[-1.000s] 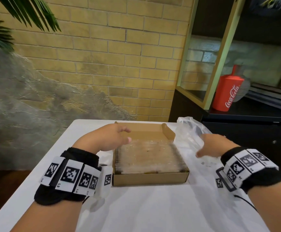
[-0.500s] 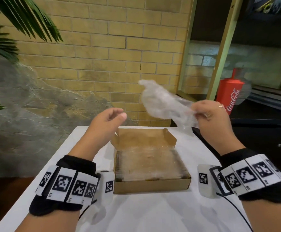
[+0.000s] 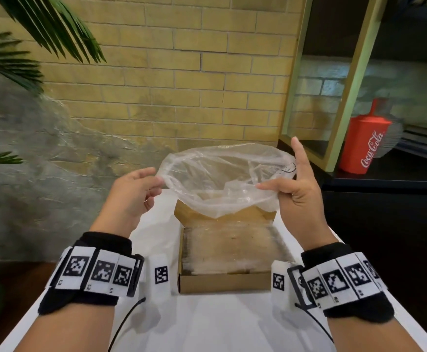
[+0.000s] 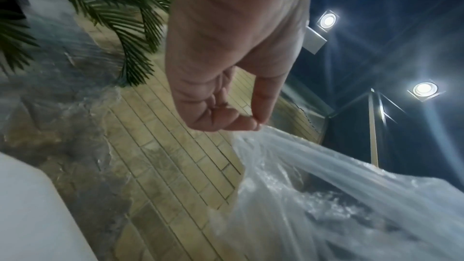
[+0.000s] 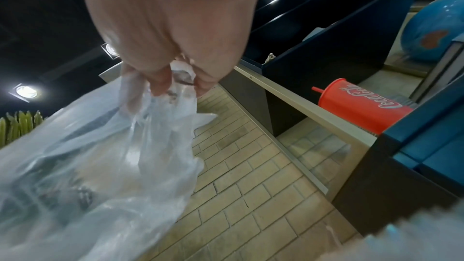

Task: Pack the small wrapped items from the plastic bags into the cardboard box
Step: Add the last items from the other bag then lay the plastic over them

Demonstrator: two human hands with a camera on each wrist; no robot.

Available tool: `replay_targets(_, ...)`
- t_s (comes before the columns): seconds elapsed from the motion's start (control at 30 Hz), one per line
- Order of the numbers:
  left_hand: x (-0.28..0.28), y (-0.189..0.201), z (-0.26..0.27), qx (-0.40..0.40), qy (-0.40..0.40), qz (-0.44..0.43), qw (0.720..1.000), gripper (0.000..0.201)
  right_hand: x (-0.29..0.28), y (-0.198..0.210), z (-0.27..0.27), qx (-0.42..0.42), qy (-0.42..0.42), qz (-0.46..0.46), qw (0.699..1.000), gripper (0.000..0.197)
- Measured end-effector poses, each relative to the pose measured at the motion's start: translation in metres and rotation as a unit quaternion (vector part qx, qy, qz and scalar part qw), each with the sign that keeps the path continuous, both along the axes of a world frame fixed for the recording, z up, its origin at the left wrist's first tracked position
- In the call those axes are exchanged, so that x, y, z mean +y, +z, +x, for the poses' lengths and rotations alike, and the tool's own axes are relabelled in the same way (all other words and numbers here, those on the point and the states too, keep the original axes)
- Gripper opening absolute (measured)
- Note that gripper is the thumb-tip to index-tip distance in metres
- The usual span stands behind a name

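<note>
Bag stretched between my two hands, above the packed box.

Nearest me on the white table [image 3: 220,323] sits one open cardboard box [image 3: 223,283], filled with a flat layer of clear-wrapped items [image 3: 232,247]; I cannot count them. Above its far end, one clear, crinkled plastic bag [image 3: 222,179] hangs open: my left hand [image 3: 133,196] pinches its left edge, my right hand [image 3: 296,196] grips the right, index finger raised. Beyond, one red cup [image 3: 365,146] reads "Coca-Cola".

Plastic bag [image 3: 222,179] above cardboard box [image 3: 223,283] on table [image 3: 220,323], cup [image 3: 365,146] on shelf right
</note>
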State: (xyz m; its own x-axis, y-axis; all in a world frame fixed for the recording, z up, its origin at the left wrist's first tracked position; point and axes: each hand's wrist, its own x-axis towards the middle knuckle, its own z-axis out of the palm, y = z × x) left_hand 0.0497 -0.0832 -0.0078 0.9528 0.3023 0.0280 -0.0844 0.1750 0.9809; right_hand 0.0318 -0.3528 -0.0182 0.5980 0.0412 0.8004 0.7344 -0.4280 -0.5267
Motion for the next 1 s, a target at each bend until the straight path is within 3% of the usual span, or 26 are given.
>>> replay_targets(0.07, -0.006, -0.001, 0.000, 0.000, -0.022, 0.006, 1.000, 0.014, -0.002, -0.001, 0.003, 0.030, 0.004, 0.028, 0.999, 0.063)
replay_targets(0.17, -0.016, -0.001, -0.001, 0.015, -0.039, -0.028, 0.999, 0.004, -0.005, 0.001, 0.003, 0.064, 0.005, 0.106, 0.992, 0.074)
replay_targets(0.27, -0.020, -0.002, -0.002, 0.072, -0.051, 0.004, 0.996, 0.025, -0.007, 0.006, -0.001, 0.055, 0.002, 0.192, 0.980, 0.073)
replay_targets(0.37, -0.019, -0.004, -0.005, 0.120, -0.091, 0.098, 0.984, 0.035, -0.005, 0.010, -0.004, 0.028, -0.006, 0.278, 0.960, 0.067)
replay_targets(0.47, -0.019, -0.003, -0.009, 0.130, -0.123, 0.150, 0.972, 0.045, -0.001, 0.012, -0.006, -0.013, -0.042, 0.307, 0.951, 0.067)
replay_targets(0.53, -0.021, 0.000, -0.012, 0.114, -0.145, 0.127, 0.975, 0.042, -0.001, 0.013, -0.007, -0.021, -0.042, 0.306, 0.951, 0.061)
replay_targets(0.67, -0.025, 0.005, -0.018, 0.011, -0.145, 0.087, 0.985, 0.004, -0.003, 0.011, -0.007, 0.059, 0.071, 0.312, 0.946, 0.046)
replay_targets(0.77, -0.023, 0.007, -0.017, -0.054, -0.099, 0.065, 0.991, 0.020, -0.007, 0.013, -0.006, 0.119, 0.112, 0.362, 0.918, 0.036)
replay_targets(0.8, -0.023, 0.008, -0.017, -0.073, -0.085, 0.062, 0.992, 0.022, -0.009, 0.014, -0.005, 0.135, 0.078, 0.345, 0.926, 0.033)
replay_targets(0.9, -0.019, 0.008, -0.015, -0.125, -0.043, 0.070, 0.989, 0.025, -0.014, 0.014, -0.004, 0.179, -0.060, 0.147, 0.971, 0.046)
replay_targets(1.0, -0.015, 0.007, -0.012, -0.163, 0.058, 0.108, 0.979, 0.033, -0.018, 0.016, -0.008, 0.175, -0.164, 0.047, 0.970, 0.028)
